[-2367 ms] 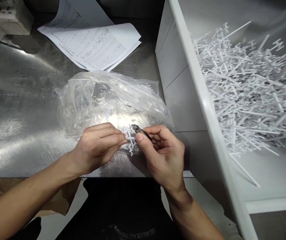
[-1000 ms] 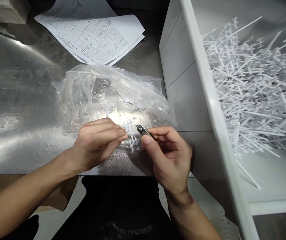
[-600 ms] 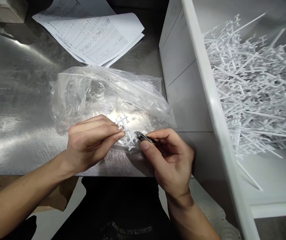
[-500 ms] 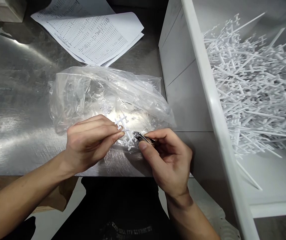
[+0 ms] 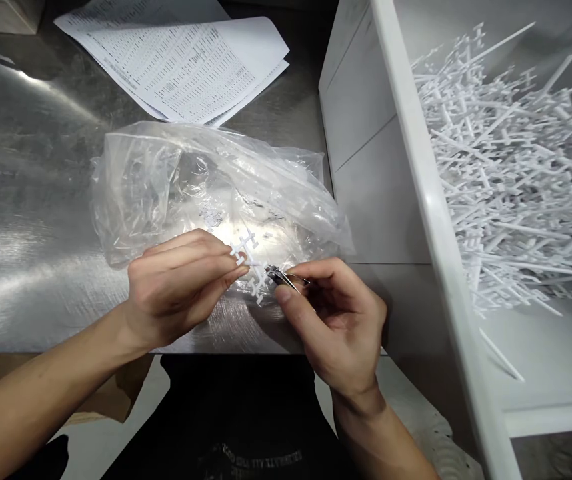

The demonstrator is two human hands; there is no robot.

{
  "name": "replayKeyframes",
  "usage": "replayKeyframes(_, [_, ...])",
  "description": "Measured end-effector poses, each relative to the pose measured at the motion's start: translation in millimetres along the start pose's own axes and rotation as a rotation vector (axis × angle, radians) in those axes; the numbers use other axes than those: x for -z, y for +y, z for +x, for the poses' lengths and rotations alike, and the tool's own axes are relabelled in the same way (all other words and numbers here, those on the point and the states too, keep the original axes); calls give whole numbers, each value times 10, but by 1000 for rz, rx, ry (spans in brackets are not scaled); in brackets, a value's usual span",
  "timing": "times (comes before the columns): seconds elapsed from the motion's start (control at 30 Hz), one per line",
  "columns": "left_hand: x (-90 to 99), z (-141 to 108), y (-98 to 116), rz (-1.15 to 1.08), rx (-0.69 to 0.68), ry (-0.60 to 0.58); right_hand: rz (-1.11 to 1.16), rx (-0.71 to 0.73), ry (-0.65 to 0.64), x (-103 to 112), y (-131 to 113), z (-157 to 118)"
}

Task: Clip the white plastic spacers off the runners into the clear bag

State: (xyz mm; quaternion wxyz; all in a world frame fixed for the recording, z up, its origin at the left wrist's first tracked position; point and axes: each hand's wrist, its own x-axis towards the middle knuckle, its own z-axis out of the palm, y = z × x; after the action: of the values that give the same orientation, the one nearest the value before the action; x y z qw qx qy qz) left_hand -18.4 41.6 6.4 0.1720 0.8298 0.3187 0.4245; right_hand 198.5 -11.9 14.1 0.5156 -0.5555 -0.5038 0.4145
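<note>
Centre of the frame: one white branched plastic piece [image 5: 259, 272], held above the tabletop [image 5: 31, 233], a brushed grey metal surface with bright glare patches. The piece has a thin slanting stem with short crossbars, several of them ending in small T- or H-shaped tips. Its surface is matt and evenly white. Its upper branches lean toward the upper right; the lower end points down, and part of the middle is covered by fingertips.

The left hand [image 5: 181, 283], left of centre, is pinched on the piece between thumb and fingers. The right hand [image 5: 339, 320], right of centre, is closed around a shiny silver metal clipper [image 5: 282, 277], whose head lies at the right edge of the piece. Whether its blades grip a branch cannot be told.

Behind the hands lies a crumpled clear plastic bag [image 5: 129, 200] with small pale bits [image 5: 210, 215] visible at its middle. Upper left of centre: printed white paper sheets [image 5: 181, 67]. Right side: a white-walled bin [image 5: 429, 183] holding a tangled heap of thin white plastic rods [image 5: 521, 180].
</note>
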Motion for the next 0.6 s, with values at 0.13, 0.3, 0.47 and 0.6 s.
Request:
replayKeyframes(0.13, [5, -6, -21, 25, 4, -26, -46, 40, -20, 21, 39, -25])
replayKeyframes(0.3, [-30, -7, -47, 105, -3, 17, -68, 45, -8, 11, 59, 13])
replayKeyframes(0.47, [-54, 11, -28, 127, 44, 29, -25, -3, 42, -24, 18, 45])
replayKeyframes(0.6, [-61, 18, -23, 143, 43, 35, 40, -37, -1, 3, -29, 21])
